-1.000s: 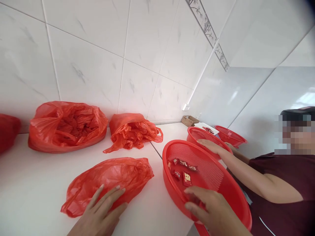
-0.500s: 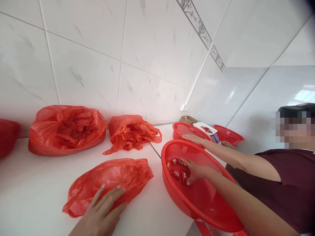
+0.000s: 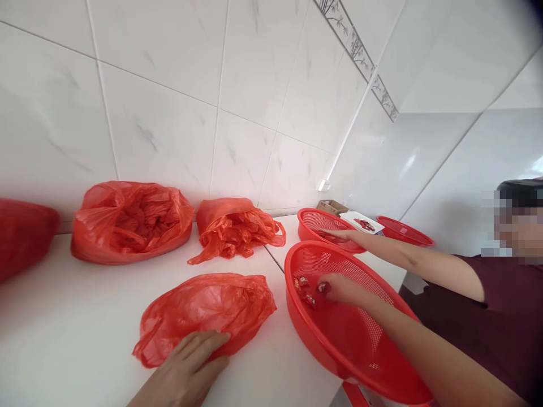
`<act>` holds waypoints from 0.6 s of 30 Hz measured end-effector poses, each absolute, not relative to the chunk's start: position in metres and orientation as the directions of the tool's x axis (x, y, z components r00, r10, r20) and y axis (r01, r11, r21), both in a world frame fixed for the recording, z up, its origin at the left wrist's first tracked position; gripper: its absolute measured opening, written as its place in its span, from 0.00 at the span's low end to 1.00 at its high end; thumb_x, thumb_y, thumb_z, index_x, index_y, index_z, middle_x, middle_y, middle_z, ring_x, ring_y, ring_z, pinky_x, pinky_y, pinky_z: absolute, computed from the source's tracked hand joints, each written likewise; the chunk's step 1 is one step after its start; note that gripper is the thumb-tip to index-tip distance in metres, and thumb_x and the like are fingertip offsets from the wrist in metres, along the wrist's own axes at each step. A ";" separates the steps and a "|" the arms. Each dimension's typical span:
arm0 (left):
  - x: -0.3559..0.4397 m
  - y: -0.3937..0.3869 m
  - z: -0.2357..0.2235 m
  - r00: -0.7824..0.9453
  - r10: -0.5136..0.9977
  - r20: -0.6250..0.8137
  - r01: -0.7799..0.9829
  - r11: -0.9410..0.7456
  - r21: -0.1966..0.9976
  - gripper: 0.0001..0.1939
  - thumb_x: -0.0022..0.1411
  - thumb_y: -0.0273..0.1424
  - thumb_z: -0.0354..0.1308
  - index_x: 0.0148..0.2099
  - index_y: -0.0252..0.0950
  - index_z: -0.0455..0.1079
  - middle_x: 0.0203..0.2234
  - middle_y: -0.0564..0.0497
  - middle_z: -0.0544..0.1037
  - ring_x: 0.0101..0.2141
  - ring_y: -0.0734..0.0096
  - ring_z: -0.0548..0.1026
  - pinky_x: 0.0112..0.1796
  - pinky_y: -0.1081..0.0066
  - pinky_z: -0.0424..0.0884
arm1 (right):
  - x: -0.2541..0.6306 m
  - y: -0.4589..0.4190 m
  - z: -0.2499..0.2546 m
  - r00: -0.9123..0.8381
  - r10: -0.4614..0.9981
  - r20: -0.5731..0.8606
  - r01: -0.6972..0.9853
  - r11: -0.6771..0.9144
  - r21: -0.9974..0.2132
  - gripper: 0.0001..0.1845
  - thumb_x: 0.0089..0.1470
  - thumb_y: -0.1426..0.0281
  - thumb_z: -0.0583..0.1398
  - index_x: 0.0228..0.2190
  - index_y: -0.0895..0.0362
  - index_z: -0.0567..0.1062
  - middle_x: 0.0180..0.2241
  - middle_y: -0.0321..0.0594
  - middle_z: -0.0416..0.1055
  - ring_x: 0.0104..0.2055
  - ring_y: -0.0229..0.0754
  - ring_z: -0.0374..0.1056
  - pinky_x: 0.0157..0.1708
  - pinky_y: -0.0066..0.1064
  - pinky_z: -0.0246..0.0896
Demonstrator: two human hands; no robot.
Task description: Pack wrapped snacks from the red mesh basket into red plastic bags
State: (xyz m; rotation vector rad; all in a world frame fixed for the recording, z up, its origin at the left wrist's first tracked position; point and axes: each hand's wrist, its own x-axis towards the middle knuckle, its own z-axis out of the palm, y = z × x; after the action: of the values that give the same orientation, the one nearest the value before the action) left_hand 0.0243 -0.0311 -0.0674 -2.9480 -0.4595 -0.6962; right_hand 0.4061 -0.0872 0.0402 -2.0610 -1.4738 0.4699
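On the white table lies a red plastic bag (image 3: 203, 302), its mouth loosely open. My left hand (image 3: 193, 356) is at its near edge, fingers together over the film and thumb on the near side, closed on the bag. My right hand (image 3: 339, 288) reaches into a large red plastic basket (image 3: 314, 339) with perforated walls. Its fingers are closed on a small wrapped piece, probably a candy (image 3: 324, 287), mostly hidden by the fingers. Several more small red-wrapped pieces (image 3: 304, 291) lie in the basket, just left of that hand.
Along the tiled wall stand a red bag stuffed with bags (image 3: 136, 249), a smaller one (image 3: 231, 226) and another red bundle (image 3: 25, 237). Further right, a co-worker's hand (image 3: 335, 234) is in a second red basket (image 3: 311, 217). Behind are a cardboard box (image 3: 333, 207) and a third basket (image 3: 405, 232).
My right hand's spread fingers have closed round a wrapped piece. My left hand's fingers have come together on the bag's edge. The co-worker's hand has moved down into the second basket.
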 end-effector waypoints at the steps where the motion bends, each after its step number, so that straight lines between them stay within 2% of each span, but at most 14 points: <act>1: 0.025 -0.034 -0.063 0.853 0.285 0.438 0.310 -0.951 0.015 0.15 0.62 0.30 0.52 0.50 0.49 0.69 0.52 0.56 0.74 0.49 0.61 0.74 0.48 0.66 0.72 | 0.402 -0.085 0.048 0.313 0.949 0.042 0.759 -0.223 -0.611 0.06 0.36 0.79 0.59 0.19 0.56 0.73 0.23 0.37 0.72 0.28 0.42 0.66 0.27 0.31 0.61; 3: 0.025 -0.039 -0.052 0.850 0.336 0.406 0.339 -0.938 0.066 0.15 0.63 0.26 0.49 0.48 0.47 0.70 0.53 0.57 0.73 0.49 0.61 0.73 0.50 0.66 0.71 | 0.389 -0.079 0.067 0.252 0.965 0.070 0.787 -0.162 -0.596 0.07 0.40 0.77 0.58 0.24 0.55 0.74 0.28 0.38 0.74 0.32 0.43 0.68 0.32 0.33 0.62; 5: 0.026 -0.044 -0.039 0.856 0.378 0.354 0.362 -0.925 0.112 0.18 0.64 0.22 0.45 0.48 0.46 0.70 0.54 0.57 0.72 0.51 0.63 0.71 0.52 0.67 0.69 | 0.367 -0.073 0.085 0.167 0.980 0.111 0.805 -0.071 -0.589 0.11 0.43 0.76 0.57 0.31 0.54 0.75 0.34 0.38 0.75 0.37 0.43 0.69 0.35 0.32 0.64; 7: 0.026 -0.048 -0.030 0.864 0.389 0.319 0.364 -0.921 0.137 0.20 0.64 0.20 0.42 0.48 0.45 0.70 0.54 0.57 0.72 0.52 0.64 0.70 0.53 0.68 0.67 | 0.336 -0.066 0.098 0.042 0.990 0.133 0.800 0.046 -0.598 0.16 0.45 0.76 0.56 0.37 0.52 0.75 0.38 0.37 0.74 0.39 0.41 0.70 0.37 0.31 0.64; 9: 0.026 -0.049 -0.028 0.873 0.380 0.307 0.351 -0.925 0.148 0.20 0.64 0.20 0.42 0.49 0.44 0.70 0.54 0.57 0.72 0.52 0.63 0.70 0.53 0.68 0.67 | 0.301 -0.058 0.102 -0.113 0.986 0.125 0.776 0.166 -0.608 0.18 0.47 0.77 0.56 0.39 0.51 0.74 0.40 0.36 0.74 0.41 0.40 0.70 0.39 0.30 0.64; 12: 0.026 -0.047 -0.039 0.853 0.359 0.379 0.327 -0.933 0.148 0.19 0.64 0.20 0.44 0.47 0.43 0.70 0.52 0.56 0.73 0.50 0.62 0.71 0.51 0.66 0.68 | 0.259 -0.043 0.097 -0.304 0.949 0.081 0.764 0.293 -0.575 0.15 0.47 0.76 0.58 0.38 0.52 0.75 0.39 0.35 0.74 0.40 0.39 0.70 0.40 0.29 0.64; 14: 0.027 -0.044 -0.049 0.831 0.311 0.462 0.288 -0.950 0.123 0.15 0.65 0.22 0.45 0.45 0.41 0.71 0.50 0.54 0.75 0.49 0.62 0.72 0.49 0.64 0.70 | 0.246 -0.032 0.093 -0.426 0.904 0.019 0.748 0.364 -0.555 0.19 0.45 0.72 0.63 0.42 0.52 0.74 0.42 0.36 0.74 0.44 0.41 0.69 0.42 0.31 0.63; 16: 0.028 -0.042 -0.054 0.834 0.275 0.479 0.263 -0.960 0.094 0.14 0.65 0.22 0.47 0.44 0.40 0.71 0.48 0.53 0.76 0.48 0.63 0.72 0.48 0.64 0.71 | 0.248 -0.023 0.092 -0.467 0.884 0.002 0.739 0.392 -0.549 0.29 0.42 0.66 0.67 0.49 0.49 0.71 0.49 0.37 0.71 0.50 0.44 0.66 0.46 0.32 0.61; 17: 0.028 -0.040 -0.055 0.849 0.262 0.460 0.252 -0.964 0.083 0.14 0.65 0.22 0.47 0.46 0.39 0.71 0.48 0.53 0.76 0.48 0.63 0.72 0.48 0.64 0.71 | 0.255 -0.021 0.094 -0.431 0.902 0.024 0.751 0.374 -0.545 0.32 0.42 0.63 0.67 0.51 0.47 0.70 0.51 0.36 0.69 0.52 0.44 0.65 0.47 0.32 0.60; 18: 0.028 -0.039 -0.055 0.865 0.251 0.434 0.243 -0.967 0.075 0.15 0.65 0.21 0.47 0.47 0.39 0.70 0.49 0.53 0.76 0.48 0.63 0.72 0.48 0.64 0.71 | 0.265 -0.019 0.095 -0.340 0.938 0.065 0.787 0.322 -0.527 0.30 0.44 0.62 0.66 0.51 0.46 0.69 0.52 0.35 0.69 0.52 0.43 0.65 0.46 0.31 0.60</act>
State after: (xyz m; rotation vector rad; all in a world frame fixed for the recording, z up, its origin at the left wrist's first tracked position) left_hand 0.0279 -0.0393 -0.0551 -3.0508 -0.4041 -0.7130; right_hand 0.2647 -0.0188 0.0951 -1.5360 -2.2349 0.5831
